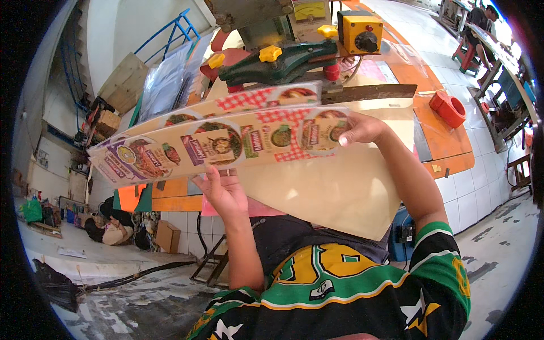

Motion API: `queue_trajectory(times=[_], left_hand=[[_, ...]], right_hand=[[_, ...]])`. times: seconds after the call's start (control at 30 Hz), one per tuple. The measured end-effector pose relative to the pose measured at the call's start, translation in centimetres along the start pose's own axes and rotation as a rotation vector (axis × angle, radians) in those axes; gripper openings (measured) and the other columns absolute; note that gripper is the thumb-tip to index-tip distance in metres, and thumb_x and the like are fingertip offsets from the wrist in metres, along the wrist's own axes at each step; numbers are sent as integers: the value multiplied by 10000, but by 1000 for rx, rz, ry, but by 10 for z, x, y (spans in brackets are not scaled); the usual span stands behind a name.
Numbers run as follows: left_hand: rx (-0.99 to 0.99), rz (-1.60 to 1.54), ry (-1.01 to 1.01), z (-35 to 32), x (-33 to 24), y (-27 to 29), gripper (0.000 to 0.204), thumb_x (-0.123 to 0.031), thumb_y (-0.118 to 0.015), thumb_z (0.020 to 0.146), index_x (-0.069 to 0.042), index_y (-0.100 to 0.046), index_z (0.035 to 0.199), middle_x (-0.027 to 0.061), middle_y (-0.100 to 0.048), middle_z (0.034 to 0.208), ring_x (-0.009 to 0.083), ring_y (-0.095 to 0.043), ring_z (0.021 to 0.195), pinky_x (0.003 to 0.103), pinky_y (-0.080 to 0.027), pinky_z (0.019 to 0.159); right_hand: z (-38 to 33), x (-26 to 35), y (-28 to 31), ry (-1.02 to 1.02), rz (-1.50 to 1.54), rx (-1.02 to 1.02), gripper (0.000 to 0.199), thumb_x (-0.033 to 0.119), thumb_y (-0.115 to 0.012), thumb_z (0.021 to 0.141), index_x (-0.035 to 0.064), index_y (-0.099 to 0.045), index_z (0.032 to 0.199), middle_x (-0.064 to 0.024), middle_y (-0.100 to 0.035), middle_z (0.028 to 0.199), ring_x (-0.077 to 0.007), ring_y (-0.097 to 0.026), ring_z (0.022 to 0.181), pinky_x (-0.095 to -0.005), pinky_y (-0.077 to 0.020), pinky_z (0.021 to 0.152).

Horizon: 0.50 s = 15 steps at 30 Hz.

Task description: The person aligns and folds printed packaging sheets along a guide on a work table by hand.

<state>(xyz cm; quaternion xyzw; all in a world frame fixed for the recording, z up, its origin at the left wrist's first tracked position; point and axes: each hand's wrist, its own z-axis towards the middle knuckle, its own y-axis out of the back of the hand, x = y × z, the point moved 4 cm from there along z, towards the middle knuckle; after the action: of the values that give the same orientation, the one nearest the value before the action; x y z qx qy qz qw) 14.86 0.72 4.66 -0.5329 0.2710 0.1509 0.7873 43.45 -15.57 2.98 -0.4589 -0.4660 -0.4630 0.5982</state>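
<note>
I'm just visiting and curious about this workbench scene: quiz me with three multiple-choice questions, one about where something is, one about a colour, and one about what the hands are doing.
1. Where is the yellow control box?
A. at the top of the picture, on the machine behind the green clamp
B. on the floor
C. in the left hand

2. What colour is the ring-shaped part lying on the bench at the right?
A. blue
B. orange-red
C. white

3. What are the two hands doing?
A. both hang free
B. only one touches something
C. both hold the long stack of printed packets

Answers:
1 A, the box sits above and behind the clamp.
2 B, it matches the orange bench top.
3 C, the left hand supports the stack from below and the right hand grips its right end with its fingers.
</note>
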Motion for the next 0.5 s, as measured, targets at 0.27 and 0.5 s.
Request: queue_trajectory(times=[0.27, 0.5], left_hand=[[103, 161, -10, -6, -4, -14, 595, -104, -640, 906, -162, -343, 1418, 73, -504, 1357, 230, -533, 1203, 422, -456, 1012], [-147, -27, -6, 27, -36, 37, 501, -178, -644, 921, -90, -425, 1364, 90, -551, 1295, 205, -563, 1138, 368, -501, 963]], right_hand=[[9, 0, -4, 117, 429, -195, 417, 136, -618, 925, 8, -501, 1305, -94, -579, 1266, -192, -553, 1164, -362, -437, 1002], [-2, 13, 21, 265, 323, -387, 374, 215, -630, 921, 8, -550, 1222, -73, -642, 1133, -162, -614, 1039, -336, -490, 910]])
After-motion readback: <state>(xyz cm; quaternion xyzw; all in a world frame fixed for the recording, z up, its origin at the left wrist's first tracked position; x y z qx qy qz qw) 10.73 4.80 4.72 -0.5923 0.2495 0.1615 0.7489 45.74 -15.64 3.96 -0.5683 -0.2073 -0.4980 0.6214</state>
